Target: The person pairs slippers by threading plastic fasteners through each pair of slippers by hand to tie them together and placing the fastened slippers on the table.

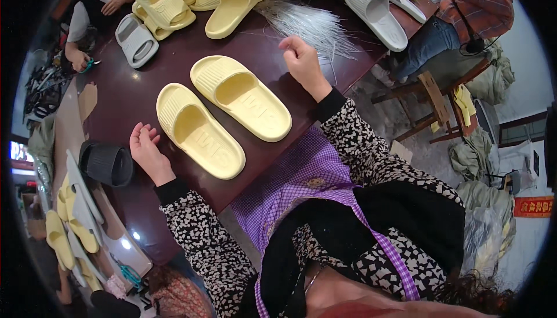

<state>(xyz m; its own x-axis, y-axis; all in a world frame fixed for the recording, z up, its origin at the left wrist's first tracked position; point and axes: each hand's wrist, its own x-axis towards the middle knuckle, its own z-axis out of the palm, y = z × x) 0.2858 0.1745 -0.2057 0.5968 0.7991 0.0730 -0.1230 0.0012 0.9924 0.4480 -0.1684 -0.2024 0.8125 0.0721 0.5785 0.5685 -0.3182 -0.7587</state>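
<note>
Two pale yellow slide sandals lie side by side on the dark red table in front of me, toes pointing away. The left sandal (200,132) is nearer to me than the right sandal (241,97). My left hand (149,152) rests just left of the pair, palm partly up, fingers loosely bent and apart, holding nothing. Beyond the right sandal, my right hand (303,65) is raised with its fingers curled in. Whatever it may hold is hidden. Close to it lies a loose bundle of thin clear plastic strips (307,25).
Yellow slides (165,7) pile up along the far side, with grey slides (374,16) at the far right and one grey slide (137,40) further left. A black slide (106,163) sits by my left hand. Co-workers sit around the table (139,97); one hand (78,60) holds small scissors.
</note>
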